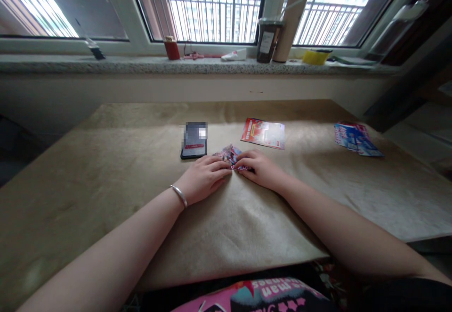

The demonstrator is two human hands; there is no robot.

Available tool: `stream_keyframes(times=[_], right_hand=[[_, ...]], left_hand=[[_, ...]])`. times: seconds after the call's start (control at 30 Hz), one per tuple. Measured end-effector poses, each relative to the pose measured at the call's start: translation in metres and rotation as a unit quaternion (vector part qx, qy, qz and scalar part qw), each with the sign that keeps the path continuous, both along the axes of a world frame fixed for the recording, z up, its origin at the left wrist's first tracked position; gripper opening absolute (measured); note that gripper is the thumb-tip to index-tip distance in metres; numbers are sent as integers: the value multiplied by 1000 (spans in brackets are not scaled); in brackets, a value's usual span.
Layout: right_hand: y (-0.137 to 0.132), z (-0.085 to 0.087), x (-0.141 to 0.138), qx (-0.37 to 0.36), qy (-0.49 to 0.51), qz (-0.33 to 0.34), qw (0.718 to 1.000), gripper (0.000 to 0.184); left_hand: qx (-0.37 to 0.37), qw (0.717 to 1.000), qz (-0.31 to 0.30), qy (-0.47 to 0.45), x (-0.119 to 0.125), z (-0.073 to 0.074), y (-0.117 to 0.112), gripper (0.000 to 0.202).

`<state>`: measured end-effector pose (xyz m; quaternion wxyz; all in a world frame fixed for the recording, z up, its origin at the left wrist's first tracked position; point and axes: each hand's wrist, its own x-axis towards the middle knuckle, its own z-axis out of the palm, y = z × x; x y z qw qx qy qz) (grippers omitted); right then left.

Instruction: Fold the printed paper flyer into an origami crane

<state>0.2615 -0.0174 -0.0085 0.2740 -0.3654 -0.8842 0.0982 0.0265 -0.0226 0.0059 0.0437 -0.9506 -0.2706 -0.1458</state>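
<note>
A small piece of colourful printed paper (229,153), seemingly folded, lies on the cloth-covered table between my hands. My left hand (206,175), with a silver bangle at the wrist, covers its left and near side, fingers together and pressed on it. From the right, my right hand (261,167) grips the paper's edge with bent fingers. The fingertips of both hands almost meet at the near corner, and they hide much of the paper. Just beyond my left hand rests a phone (194,151) with its screen partly blurred.
A red and white printed leaflet (263,134) lies beyond my right hand. Several blue and red leaflets (356,138) are fanned out far right on the table (106,170). Along the windowsill (130,66) stand a red jar (172,48), a dark cup (267,43) and a tall tube (293,20).
</note>
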Motion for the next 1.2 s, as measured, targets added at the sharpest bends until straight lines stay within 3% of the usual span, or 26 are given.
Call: stream_keyframes(times=[0.2, 0.5, 0.97, 1.2], right_hand=[[-2, 4, -5, 91, -84, 5, 992, 21], [-2, 13, -1, 90, -184, 11, 979, 26], [-2, 25, 26, 23, -202, 14, 979, 22], [-4, 32, 38, 4, -204, -7, 979, 21]], left_hand=[[-10, 1000, 18, 5, 2, -4, 0, 33], [-11, 1000, 19, 20, 4, 3, -4, 30], [-13, 996, 59, 65, 1, 10, -6, 27], [-24, 991, 111, 69, -1, 18, -8, 22]])
